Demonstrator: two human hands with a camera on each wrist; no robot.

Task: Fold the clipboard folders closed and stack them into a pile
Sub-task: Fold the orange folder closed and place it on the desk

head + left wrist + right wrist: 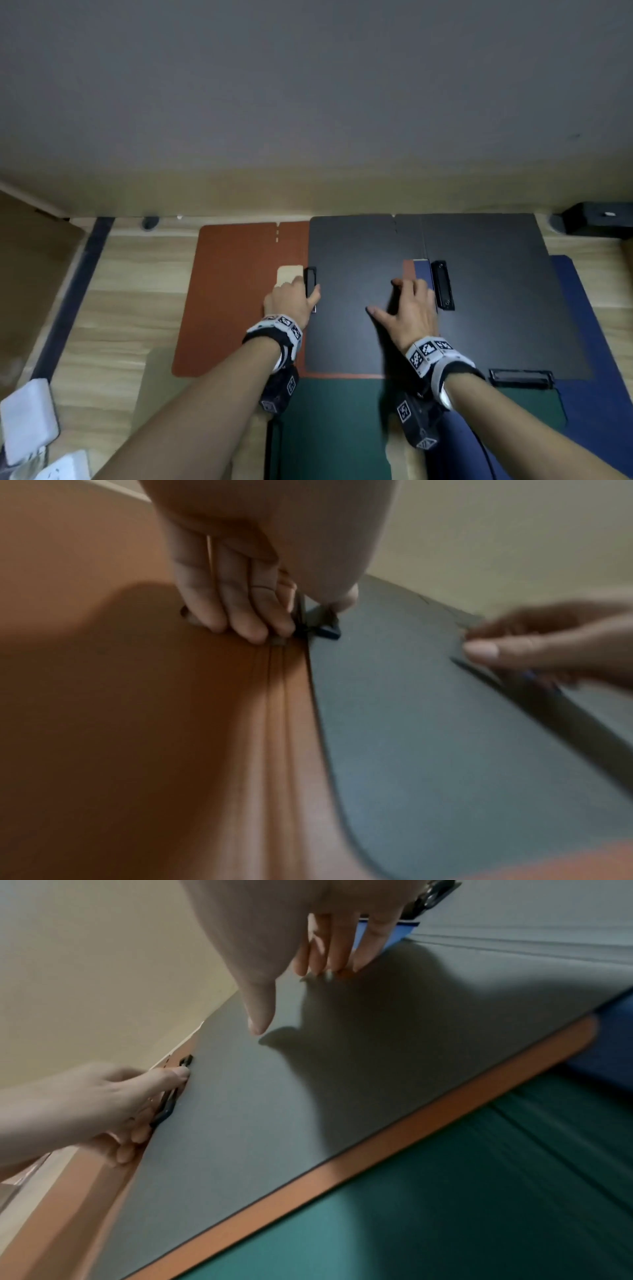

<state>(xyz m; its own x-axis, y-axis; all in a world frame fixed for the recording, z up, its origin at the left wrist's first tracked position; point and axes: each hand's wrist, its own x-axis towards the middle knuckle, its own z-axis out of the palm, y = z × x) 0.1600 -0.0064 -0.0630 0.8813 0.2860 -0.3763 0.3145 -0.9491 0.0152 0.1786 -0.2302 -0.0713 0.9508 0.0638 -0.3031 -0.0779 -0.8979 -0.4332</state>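
A black folder [359, 335] [428, 750] [257, 1110] lies open on top of an open orange folder [233, 291] [137, 750] [342, 1171]. A green folder [335, 428] [479, 1204] and a navy folder [599, 394] [616, 1047] lie partly under them. My left hand [294, 298] [246, 610] [103, 1102] is at the black folder's left edge. Its curled fingers sit on the orange folder and its thumb on the far side of a black clip [310, 284]. My right hand [407, 308] [325, 947] [514, 647] touches the black folder near its spine with spread fingers.
The wooden table [130, 308] ends at a plain wall behind. A second clip [444, 289] sits right of the black folder's spine, and a third clip [520, 377] sits at its near right corner. A black box [599, 219] stands back right, white objects [27, 418] front left.
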